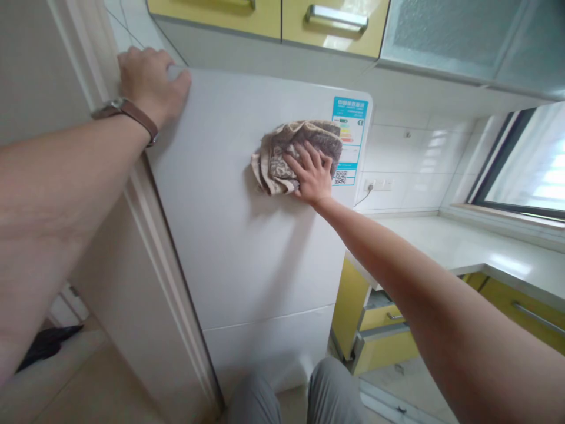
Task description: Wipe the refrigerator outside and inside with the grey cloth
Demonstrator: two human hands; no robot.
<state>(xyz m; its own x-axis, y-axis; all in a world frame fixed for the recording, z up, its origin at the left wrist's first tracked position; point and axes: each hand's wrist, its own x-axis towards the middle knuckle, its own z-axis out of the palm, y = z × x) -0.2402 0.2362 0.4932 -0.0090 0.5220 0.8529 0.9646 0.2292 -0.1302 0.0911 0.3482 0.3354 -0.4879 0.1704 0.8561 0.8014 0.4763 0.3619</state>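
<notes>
Pressing cloth point(276, 154) against fridge point(247, 253)

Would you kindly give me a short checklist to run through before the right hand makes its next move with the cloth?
1. Right hand on the cloth: ok, laid over it with fingers spread.
2. Cloth against the front of the white refrigerator: ok, bunched in folds beneath the hand.
3. Left hand placed: ok, at the refrigerator's upper left corner.
4. Label clear of the cloth: not ok, the cloth overlaps its left edge in this view.
5. Cloth damp or dry: cannot tell.
</notes>
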